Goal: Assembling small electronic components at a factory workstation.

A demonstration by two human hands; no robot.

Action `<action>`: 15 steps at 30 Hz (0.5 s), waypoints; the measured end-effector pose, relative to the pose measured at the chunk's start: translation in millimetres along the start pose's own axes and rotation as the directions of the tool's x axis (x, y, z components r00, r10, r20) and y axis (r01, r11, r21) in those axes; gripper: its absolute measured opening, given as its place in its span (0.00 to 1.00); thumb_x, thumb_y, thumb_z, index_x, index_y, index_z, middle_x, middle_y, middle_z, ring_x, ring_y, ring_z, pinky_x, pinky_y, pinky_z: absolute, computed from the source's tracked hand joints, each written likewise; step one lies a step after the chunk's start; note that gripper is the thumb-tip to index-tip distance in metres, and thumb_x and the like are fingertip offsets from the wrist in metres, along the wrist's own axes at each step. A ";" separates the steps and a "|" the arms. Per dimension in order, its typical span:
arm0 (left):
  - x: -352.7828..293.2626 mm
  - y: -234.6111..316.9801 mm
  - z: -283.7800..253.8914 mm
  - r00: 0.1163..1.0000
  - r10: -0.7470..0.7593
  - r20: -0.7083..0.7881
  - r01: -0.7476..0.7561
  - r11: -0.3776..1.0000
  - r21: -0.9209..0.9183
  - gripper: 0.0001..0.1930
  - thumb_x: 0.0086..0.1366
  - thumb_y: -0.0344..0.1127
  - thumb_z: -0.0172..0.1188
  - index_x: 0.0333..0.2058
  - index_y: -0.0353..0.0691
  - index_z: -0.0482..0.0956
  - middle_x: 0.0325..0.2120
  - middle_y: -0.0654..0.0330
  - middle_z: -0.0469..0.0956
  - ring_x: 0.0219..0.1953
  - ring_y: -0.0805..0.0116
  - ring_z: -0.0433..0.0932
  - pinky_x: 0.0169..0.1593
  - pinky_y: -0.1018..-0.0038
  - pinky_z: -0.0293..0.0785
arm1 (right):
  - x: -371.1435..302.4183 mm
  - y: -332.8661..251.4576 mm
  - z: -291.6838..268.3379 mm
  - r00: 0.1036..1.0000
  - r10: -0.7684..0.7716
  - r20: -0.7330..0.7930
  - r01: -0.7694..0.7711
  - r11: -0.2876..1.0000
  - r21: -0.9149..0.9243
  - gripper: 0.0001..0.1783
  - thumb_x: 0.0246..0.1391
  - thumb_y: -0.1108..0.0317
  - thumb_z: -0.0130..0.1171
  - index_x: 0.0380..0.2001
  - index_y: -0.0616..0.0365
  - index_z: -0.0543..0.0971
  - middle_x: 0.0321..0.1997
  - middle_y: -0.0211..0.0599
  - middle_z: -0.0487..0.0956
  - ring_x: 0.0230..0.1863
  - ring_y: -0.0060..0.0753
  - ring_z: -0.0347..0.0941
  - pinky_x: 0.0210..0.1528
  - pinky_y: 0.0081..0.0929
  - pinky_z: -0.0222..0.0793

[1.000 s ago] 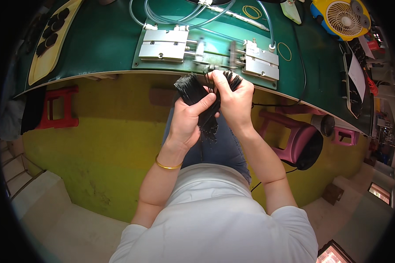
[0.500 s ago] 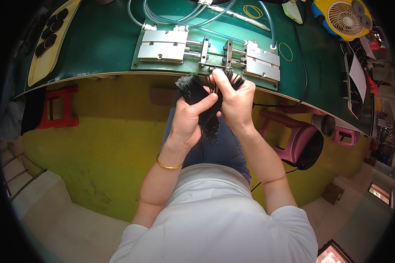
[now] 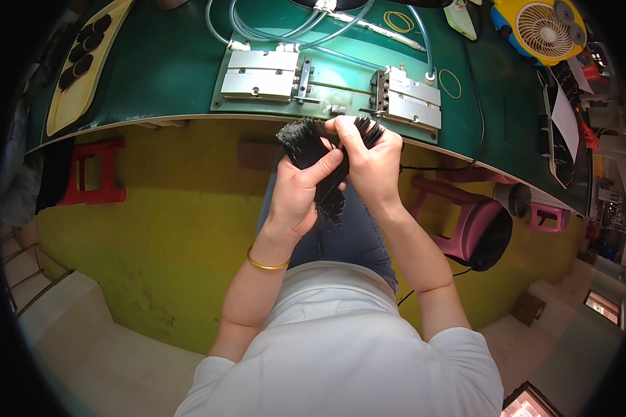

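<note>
My left hand point(image 3: 295, 191) is closed round a thick bundle of thin black wires point(image 3: 299, 139), its cut ends fanning out above and below the fist. Close beside it, my right hand point(image 3: 374, 167) has its thumb and forefinger pressed together at the top, with more black wires point(image 3: 368, 128) sticking out past its fingers. Both hands are just in front of the table edge, below a two-sided air clamp. The clamp's left silver block point(image 3: 257, 75) and right silver block point(image 3: 414, 101) have their dark jaws drawn apart. What exactly the right fingertips pinch is too small to make out.
Clear air hoses point(image 3: 275, 35) and a white pen-like tool point(image 3: 382, 29) lie behind the clamp on the green table point(image 3: 160, 69). A cream tray point(image 3: 83, 83) with black bundles is at left, a yellow fan point(image 3: 546, 33) at far right. Pink point(image 3: 459, 212) and red point(image 3: 94, 170) stools stand below.
The clamp's two jaws have moved apart, each back toward its block. My right fingertips, which were up at the jaws, are now slightly lower and nearer to me. Both hands keep the wires.
</note>
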State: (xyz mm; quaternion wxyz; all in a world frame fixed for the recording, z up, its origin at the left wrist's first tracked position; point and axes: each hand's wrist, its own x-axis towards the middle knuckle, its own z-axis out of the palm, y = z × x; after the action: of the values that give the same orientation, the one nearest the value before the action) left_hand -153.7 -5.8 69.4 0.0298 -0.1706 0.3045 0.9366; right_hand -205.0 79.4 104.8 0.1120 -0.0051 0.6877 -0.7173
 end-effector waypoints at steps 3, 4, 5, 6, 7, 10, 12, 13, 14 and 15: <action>0.7 -0.7 1.9 0.999 0.021 -0.043 -0.020 1.000 0.013 0.05 0.54 0.26 0.57 0.30 0.37 0.71 0.22 0.63 0.73 0.21 0.75 0.72 0.24 0.80 0.70 | 0.9 -0.1 -0.4 0.998 0.059 -0.011 -0.059 0.998 -0.024 0.12 0.51 0.66 0.53 0.22 0.64 0.78 0.12 0.26 0.70 0.10 0.13 0.62 0.08 0.13 0.54; 1.1 -0.7 2.1 0.999 0.020 -0.043 -0.019 1.000 0.013 0.05 0.54 0.26 0.57 0.30 0.37 0.71 0.22 0.63 0.73 0.21 0.75 0.72 0.24 0.80 0.70 | 1.4 0.5 -0.5 0.998 0.052 -0.018 -0.053 0.998 -0.021 0.12 0.51 0.66 0.53 0.22 0.64 0.78 0.12 0.26 0.70 0.10 0.14 0.62 0.08 0.13 0.54; 1.5 -0.8 2.2 0.999 0.015 -0.049 -0.014 1.000 0.013 0.05 0.54 0.26 0.58 0.30 0.37 0.71 0.22 0.63 0.73 0.21 0.75 0.72 0.24 0.80 0.70 | 1.9 1.3 -0.5 0.999 0.046 -0.025 -0.046 0.999 -0.019 0.12 0.51 0.66 0.53 0.22 0.64 0.78 0.12 0.26 0.70 0.09 0.14 0.62 0.07 0.13 0.54; 2.0 -0.8 2.3 0.998 0.009 -0.055 -0.009 1.000 0.013 0.05 0.54 0.26 0.58 0.30 0.37 0.71 0.22 0.63 0.73 0.21 0.75 0.72 0.24 0.80 0.70 | 2.4 2.2 -0.7 0.999 0.039 -0.032 -0.040 0.999 -0.016 0.12 0.51 0.66 0.53 0.22 0.64 0.78 0.12 0.26 0.70 0.09 0.14 0.62 0.07 0.14 0.54; 2.3 -0.6 2.5 0.998 0.005 -0.062 -0.004 1.000 0.014 0.05 0.54 0.26 0.58 0.30 0.37 0.71 0.22 0.63 0.73 0.21 0.75 0.72 0.24 0.80 0.70 | 3.0 3.0 -0.8 0.999 0.041 -0.031 -0.041 0.999 -0.016 0.12 0.51 0.66 0.53 0.22 0.64 0.78 0.12 0.26 0.70 0.09 0.14 0.62 0.07 0.14 0.54; 2.5 0.2 3.2 0.998 0.005 -0.062 -0.004 1.000 0.019 0.05 0.54 0.26 0.58 0.30 0.37 0.71 0.22 0.63 0.73 0.21 0.75 0.72 0.24 0.80 0.70 | 5.1 5.3 -1.9 0.999 0.030 -0.015 -0.030 1.000 -0.006 0.12 0.50 0.66 0.53 0.22 0.64 0.78 0.12 0.30 0.73 0.07 0.14 0.62 0.06 0.13 0.55; 3.0 0.5 3.5 0.998 0.005 -0.062 -0.004 1.000 0.021 0.05 0.54 0.26 0.58 0.30 0.37 0.71 0.22 0.63 0.73 0.21 0.75 0.72 0.24 0.80 0.70 | 5.7 4.7 -2.2 0.999 0.036 -0.016 -0.036 0.999 0.005 0.12 0.50 0.65 0.54 0.22 0.64 0.78 0.12 0.30 0.73 0.07 0.14 0.62 0.06 0.13 0.55; 3.3 0.5 3.7 0.998 0.001 -0.061 0.000 1.000 0.019 0.05 0.53 0.26 0.58 0.30 0.37 0.71 0.22 0.63 0.73 0.21 0.75 0.72 0.24 0.80 0.70 | 5.9 4.2 -2.3 0.999 0.040 -0.017 -0.040 0.999 0.016 0.13 0.50 0.65 0.54 0.21 0.64 0.78 0.12 0.30 0.73 0.07 0.14 0.62 0.06 0.13 0.55; 3.5 0.5 3.8 0.998 -0.003 -0.061 0.004 1.000 0.017 0.06 0.53 0.26 0.58 0.30 0.37 0.71 0.21 0.63 0.73 0.21 0.75 0.72 0.24 0.80 0.70 | 6.1 4.0 -2.3 0.999 0.044 -0.018 -0.044 0.999 0.028 0.13 0.50 0.65 0.54 0.21 0.64 0.78 0.12 0.30 0.73 0.07 0.14 0.62 0.06 0.14 0.55; 3.6 0.5 3.9 0.998 -0.007 -0.060 0.008 1.000 0.016 0.06 0.53 0.26 0.59 0.29 0.37 0.71 0.21 0.63 0.73 0.21 0.74 0.72 0.24 0.80 0.70 | 6.3 4.2 -2.2 0.999 0.045 -0.017 -0.044 0.999 0.028 0.13 0.50 0.65 0.54 0.21 0.64 0.78 0.12 0.30 0.73 0.07 0.14 0.62 0.06 0.14 0.55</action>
State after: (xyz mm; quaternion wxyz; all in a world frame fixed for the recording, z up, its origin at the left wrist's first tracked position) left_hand -158.4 -4.2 71.3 0.0254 -0.1995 0.3121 0.9285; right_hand -210.8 80.4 99.6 0.1218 0.0182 0.6788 -0.7239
